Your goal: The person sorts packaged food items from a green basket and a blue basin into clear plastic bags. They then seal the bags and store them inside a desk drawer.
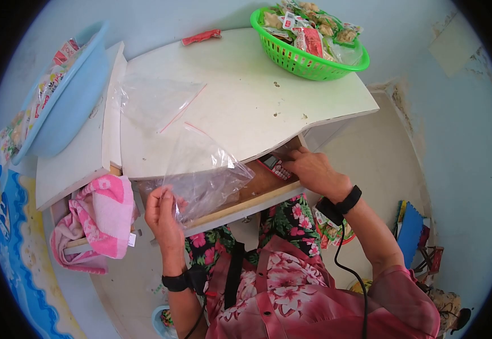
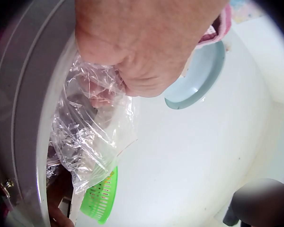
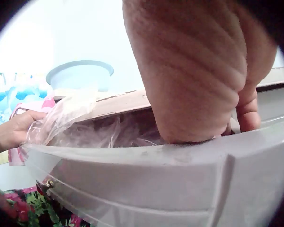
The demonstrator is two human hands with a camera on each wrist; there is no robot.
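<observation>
My left hand (image 1: 164,219) pinches a clear plastic bag (image 1: 209,169) by its edge. The bag spreads over the pulled-out drawer (image 1: 240,206) and bunches up under that hand (image 2: 146,42) in the left wrist view. At the drawer's right end, my right hand (image 1: 316,174) reaches in over the front edge. A red and black keypad phone (image 1: 274,167) lies in the drawer right at its fingertips. Those fingers are partly hidden, and I cannot tell whether they grip anything.
Another clear bag (image 1: 155,104) lies flat on the white desk (image 1: 229,73). A green basket (image 1: 308,62) of snack packets and a red packet (image 1: 202,37) are at the back. To the left stand a blue basin (image 1: 73,107) and a pink towel (image 1: 113,214) hanging from a second drawer.
</observation>
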